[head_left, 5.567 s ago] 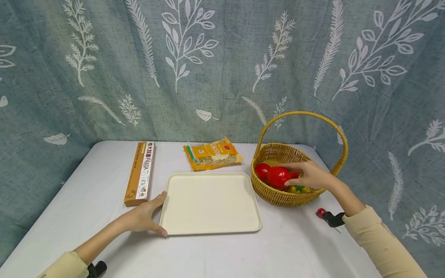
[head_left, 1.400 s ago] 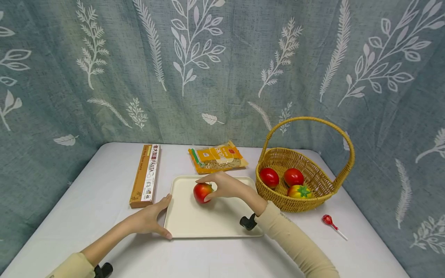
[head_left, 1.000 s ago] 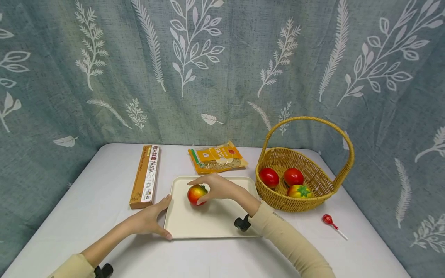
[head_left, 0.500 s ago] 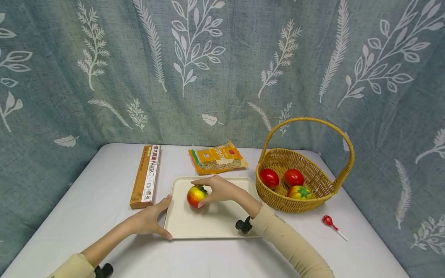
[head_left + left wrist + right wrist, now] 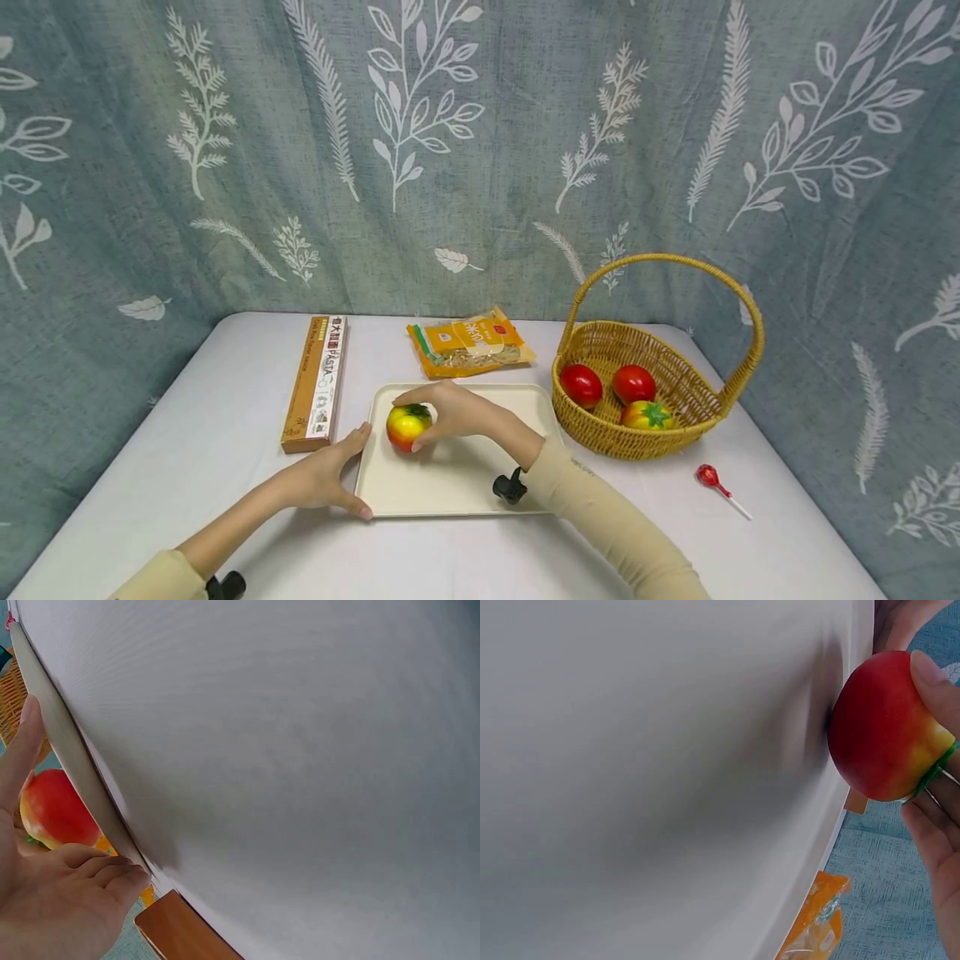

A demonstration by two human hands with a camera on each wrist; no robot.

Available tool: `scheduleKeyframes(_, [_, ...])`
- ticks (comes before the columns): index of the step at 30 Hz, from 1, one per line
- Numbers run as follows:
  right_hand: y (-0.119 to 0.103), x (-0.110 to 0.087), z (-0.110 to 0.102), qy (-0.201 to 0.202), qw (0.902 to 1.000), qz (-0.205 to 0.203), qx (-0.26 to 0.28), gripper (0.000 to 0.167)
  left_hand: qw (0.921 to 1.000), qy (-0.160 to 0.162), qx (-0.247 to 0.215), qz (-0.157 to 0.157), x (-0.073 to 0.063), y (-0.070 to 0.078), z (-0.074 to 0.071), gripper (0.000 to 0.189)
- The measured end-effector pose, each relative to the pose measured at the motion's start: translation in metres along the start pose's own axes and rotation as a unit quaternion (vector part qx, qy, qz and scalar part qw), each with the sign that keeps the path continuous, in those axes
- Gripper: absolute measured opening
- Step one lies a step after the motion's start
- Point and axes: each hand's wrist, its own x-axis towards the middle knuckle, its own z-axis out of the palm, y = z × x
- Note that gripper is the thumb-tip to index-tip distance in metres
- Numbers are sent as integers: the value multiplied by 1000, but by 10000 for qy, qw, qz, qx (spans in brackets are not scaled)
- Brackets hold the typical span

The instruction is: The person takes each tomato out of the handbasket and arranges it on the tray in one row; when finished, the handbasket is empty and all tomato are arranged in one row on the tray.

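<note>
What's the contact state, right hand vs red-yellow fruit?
Touching. The right wrist view shows the right hand with its thumb laid on the red-yellow fruit, no gap between.

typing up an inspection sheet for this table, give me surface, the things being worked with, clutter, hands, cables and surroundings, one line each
Surface: table with a white top
Job's things: red-and-yellow fruit over the cream tray, contact between them unclear; basket holds two red fruits and a yellow fruit
Clutter: pasta box left of the tray; orange packet behind it; lollipop to the right
Grip: left hand touches the tray's left side; right hand holds the red-and-yellow fruit
Cables: nothing seen
Surroundings: blue-green curtain with white leaf patterns
</note>
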Motion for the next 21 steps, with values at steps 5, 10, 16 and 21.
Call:
scheduleKeyframes(5, [-3, 8, 3, -72, 9998, -79, -156, 64, 10000, -27, 8, -54, 0, 1, 0, 127])
scheduleKeyframes(10, [-4, 14, 7, -37, 9994, -187, -289, 66, 10000, -50, 24, -19, 0, 0, -1, 126])
scheduleKeyframes(16, [-5, 17, 10, 49, 9995, -248, -190, 69, 10000, -70, -3, 41, -1, 0, -1, 126])
scheduleKeyframes(21, [-5, 17, 10, 69, 9995, -274, -139, 70, 10000, -61, 2, 64, -1, 1, -1, 126])
